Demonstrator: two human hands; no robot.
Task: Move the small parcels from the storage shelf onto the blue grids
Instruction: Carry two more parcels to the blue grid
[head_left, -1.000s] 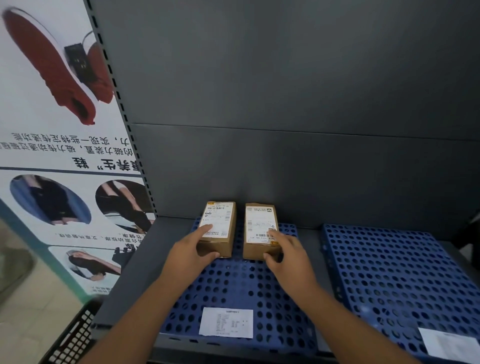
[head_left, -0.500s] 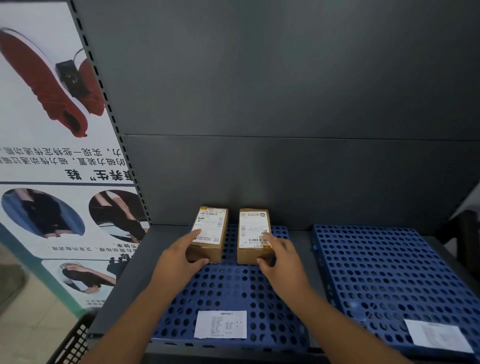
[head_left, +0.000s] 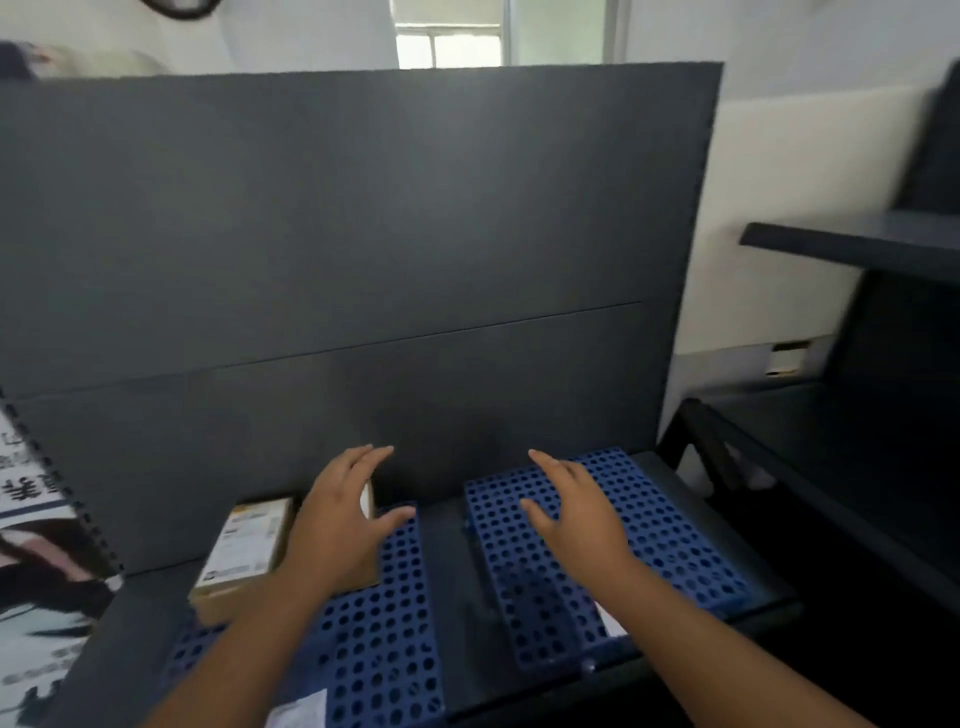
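A small brown parcel with a white label lies at the back left of the left blue grid. A second parcel beside it is almost wholly hidden behind my left hand, which hovers above it with fingers spread and holds nothing. My right hand floats open over the right blue grid, also holding nothing.
A dark grey back panel rises behind the grids. White paper slips lie on the left grid and the right grid. A poster stands at left. A dark storage shelf is at right.
Both hands have let go of the two parcels and lifted off them. My right hand moved right, over the right grid. The view swung up and to the right.
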